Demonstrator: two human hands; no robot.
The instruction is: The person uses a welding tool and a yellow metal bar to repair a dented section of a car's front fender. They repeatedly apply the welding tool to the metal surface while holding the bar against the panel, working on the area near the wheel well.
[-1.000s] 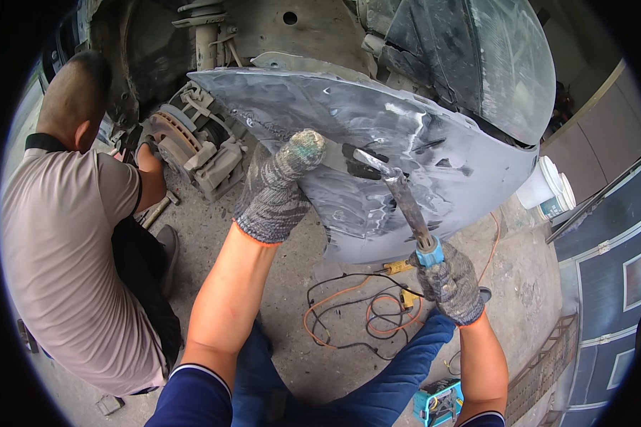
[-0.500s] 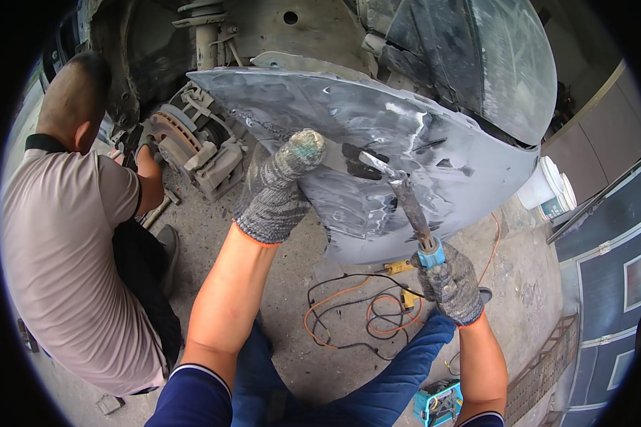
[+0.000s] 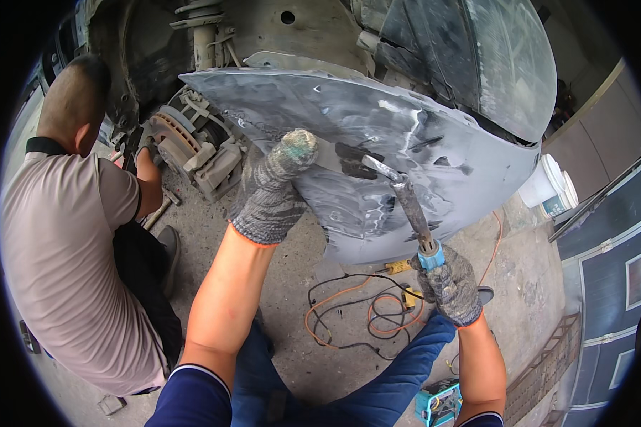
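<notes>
My left hand (image 3: 272, 188), in a grey knitted glove with an orange cuff, grips the edge of a sanded grey car body panel (image 3: 420, 192). Its thumb presses on the panel's face; the fingers behind are hidden. My right hand (image 3: 451, 286), gloved alike, is closed around the blue handle of a hot iron (image 3: 410, 206) with a metal barrel and a bent, flattened tip. That tip rests at the right part of a black patch (image 3: 356, 160) on the panel. Between thumb and patch shows a smooth grey strip.
A person (image 3: 85, 249) crouches at left by a brake disc (image 3: 173, 135), hands at the wheel hub. On the floor lie coiled orange and black cables (image 3: 384, 317) with yellow connectors. White buckets (image 3: 548, 185) stand at right; a turquoise box (image 3: 438, 402) sits beside my leg.
The panel and my left hand have shifted slightly left. The iron's tip sits a little farther right along the black patch. Both grips are the same.
</notes>
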